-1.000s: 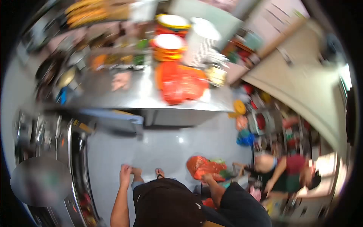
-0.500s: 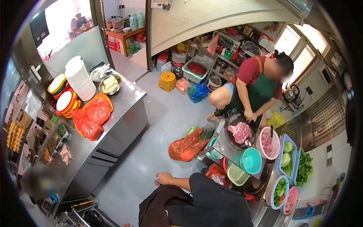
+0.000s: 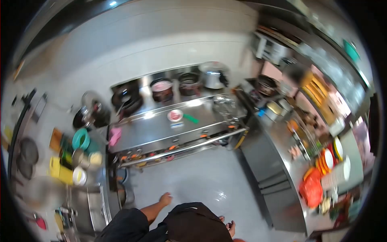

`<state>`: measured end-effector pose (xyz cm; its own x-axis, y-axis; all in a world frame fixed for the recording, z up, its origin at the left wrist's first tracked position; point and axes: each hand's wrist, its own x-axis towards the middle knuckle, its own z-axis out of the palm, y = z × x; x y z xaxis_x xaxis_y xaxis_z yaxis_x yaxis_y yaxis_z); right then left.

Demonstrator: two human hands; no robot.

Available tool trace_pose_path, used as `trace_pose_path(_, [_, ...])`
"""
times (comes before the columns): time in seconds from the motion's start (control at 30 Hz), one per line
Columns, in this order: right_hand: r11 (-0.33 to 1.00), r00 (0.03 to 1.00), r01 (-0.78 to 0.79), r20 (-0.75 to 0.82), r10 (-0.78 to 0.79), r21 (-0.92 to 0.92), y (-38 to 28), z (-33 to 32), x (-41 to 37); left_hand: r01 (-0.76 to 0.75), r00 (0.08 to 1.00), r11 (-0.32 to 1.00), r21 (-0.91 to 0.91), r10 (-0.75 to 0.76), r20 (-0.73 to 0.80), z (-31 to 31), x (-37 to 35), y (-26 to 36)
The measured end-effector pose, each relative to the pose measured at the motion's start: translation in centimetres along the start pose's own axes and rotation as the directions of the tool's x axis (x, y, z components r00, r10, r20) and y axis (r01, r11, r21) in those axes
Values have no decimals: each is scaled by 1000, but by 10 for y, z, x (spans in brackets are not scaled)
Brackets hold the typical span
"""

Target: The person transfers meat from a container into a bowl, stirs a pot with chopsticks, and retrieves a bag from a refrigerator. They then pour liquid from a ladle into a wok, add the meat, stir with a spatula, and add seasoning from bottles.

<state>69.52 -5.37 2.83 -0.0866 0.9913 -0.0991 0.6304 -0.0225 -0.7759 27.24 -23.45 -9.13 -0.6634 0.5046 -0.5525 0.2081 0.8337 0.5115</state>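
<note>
My left hand (image 3: 165,198) hangs over the grey floor (image 3: 189,173), below the steel stove counter. Its fingers look loosely apart, and nothing shows in them. My right hand (image 3: 229,228) is low, beside the dark cloth on my body (image 3: 197,226); its fingers are partly hidden and blurred, with a small dark patch by them. On the steel counter (image 3: 157,129) in front are a small bowl with red and white contents (image 3: 175,115), a green item (image 3: 190,118) and a pink cloth (image 3: 115,136). Both hands are apart from these.
Pots (image 3: 162,89) and a large steel cooker (image 3: 213,75) line the back wall. A rail (image 3: 185,150) runs along the counter front. At right, a steel cabinet (image 3: 266,161) holds red bags (image 3: 311,187) and stacked plates (image 3: 336,174). A sink (image 3: 94,207) is at left.
The view has swung from the co-worker and the meat to the stove counter. The steel cabinet has shifted from left to right. My right hand has come further into view at the bottom.
</note>
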Motion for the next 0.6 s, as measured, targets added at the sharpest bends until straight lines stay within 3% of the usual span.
trace_pose_path(0.03, [999,999,-43,-9,43,-2,-8,9,-6,79,992,993,82,-70,-108,-2,0,-69])
trace_pose_path(0.07, [999,999,27,31,-27,-19,-11,19,-2,223,954,975,-6,-219,-205,-26,-34,-96])
trace_pose_path(0.13, [988,985,150,95,-145,-48,-37,43,7,419,891,908,-14,-414,-185,-65,-82,-161])
trace_pose_path(0.17, [982,969,173,193,-156,-74,-75,41,7,468,833,877,-110,-479,-276,-72,-110,-187])
trace_pose_path(0.27, [819,805,553,351,-478,-154,-105,73,30,606,777,796,-11,-594,-208,-78,-157,-274])
trace_pose_path(0.3, [788,763,597,408,-502,-148,-119,83,38,641,762,766,49,-627,-164,-74,-177,-284])
trace_pose_path(0.33, [746,706,656,444,-552,-114,-137,95,46,631,776,760,158,-617,-130,-67,-192,-288])
trace_pose_path(0.4, [665,590,746,507,-628,-45,-170,117,61,452,870,747,488,-489,-56,-44,-206,-288])
trace_pose_path(0.47, [679,599,731,539,-592,-67,-195,147,84,246,948,670,701,-317,-30,-22,-200,-279])
trace_pose_path(0.5, [711,655,692,524,-544,-128,-205,168,101,237,963,677,697,-260,-75,-14,-187,-275])
trace_pose_path(0.53, [738,708,649,503,-496,-185,-213,193,120,311,949,849,427,-257,-182,-12,-170,-269])
trace_pose_path(0.57, [740,721,645,469,-510,-188,-219,221,143,292,925,949,115,-250,-287,-10,-154,-264])
trace_pose_path(0.6, [743,734,642,434,-523,-189,-222,250,169,232,879,950,-208,-296,-374,-8,-138,-257])
